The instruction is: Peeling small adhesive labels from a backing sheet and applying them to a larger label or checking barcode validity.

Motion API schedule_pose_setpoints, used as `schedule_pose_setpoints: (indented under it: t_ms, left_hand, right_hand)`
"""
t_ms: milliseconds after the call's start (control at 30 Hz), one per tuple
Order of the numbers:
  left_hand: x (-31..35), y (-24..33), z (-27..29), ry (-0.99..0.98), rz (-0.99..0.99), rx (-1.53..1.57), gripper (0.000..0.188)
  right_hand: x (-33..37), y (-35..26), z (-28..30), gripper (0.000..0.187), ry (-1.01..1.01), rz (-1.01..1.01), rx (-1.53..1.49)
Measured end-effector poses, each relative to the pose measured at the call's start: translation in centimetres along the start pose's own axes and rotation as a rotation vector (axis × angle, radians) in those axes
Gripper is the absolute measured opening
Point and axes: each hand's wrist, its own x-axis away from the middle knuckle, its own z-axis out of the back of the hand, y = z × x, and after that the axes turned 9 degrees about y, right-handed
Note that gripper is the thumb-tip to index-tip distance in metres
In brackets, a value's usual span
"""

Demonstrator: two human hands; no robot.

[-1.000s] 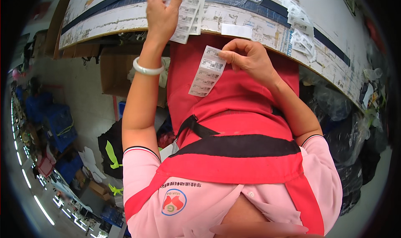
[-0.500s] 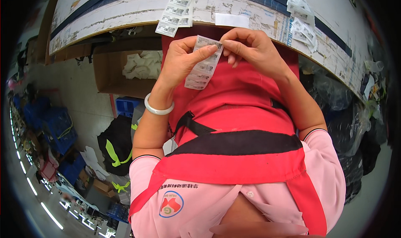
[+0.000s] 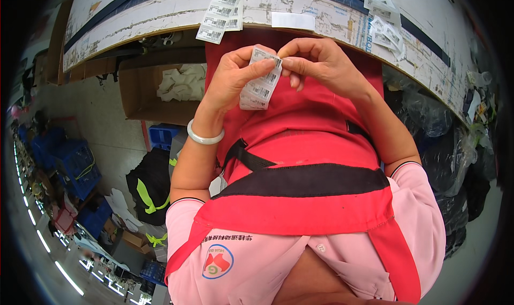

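Observation:
A strip of white barcode labels hangs over my red apron. My left hand pinches its upper part, thumb on top. At the strip's top right corner, my right hand has thumb and forefinger pressed together; whether a label has come loose there is too small to tell. More label strips hang over the table's front edge, just beyond my left hand. A blank white paper strip lies along that edge beyond my right hand.
The worn white table curves across the far side. Crumpled label strips lie on its right part. Below it at left is a cardboard box holding white cloth. Dark plastic bags are heaped at right; blue crates stand at far left.
The label strip's lower end has swung and bent upward a little. My right fingers have shifted slightly left and down at its top corner. My left hand keeps its pinch.

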Motion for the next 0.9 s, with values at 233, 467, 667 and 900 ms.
schedule_pose_setpoints:
  t_ms: [233,467,667,900]
  left_hand:
    - [0.5,-0.3,-1.3,0.032,-0.177,-0.03,0.017]
    - [0.3,-0.7,-0.6,0.051,-0.207,-0.031,0.013]
    - [0.1,-0.8,-1.4,0.125,-0.137,-0.161,0.012]
    - [-1.1,-3.9,1.1,0.013,-0.126,-0.048,0.014]
  right_hand:
    - [0.5,2.4,-0.7,0.019,-0.025,-0.247,-0.325]
    - [1.0,1.5,-0.3,0.021,0.122,-0.171,-0.239]
    - [1.0,1.1,-0.5,0.02,0.31,-0.054,-0.076]
    - [-0.3,1.4,1.9,0.014,0.65,0.248,0.275]
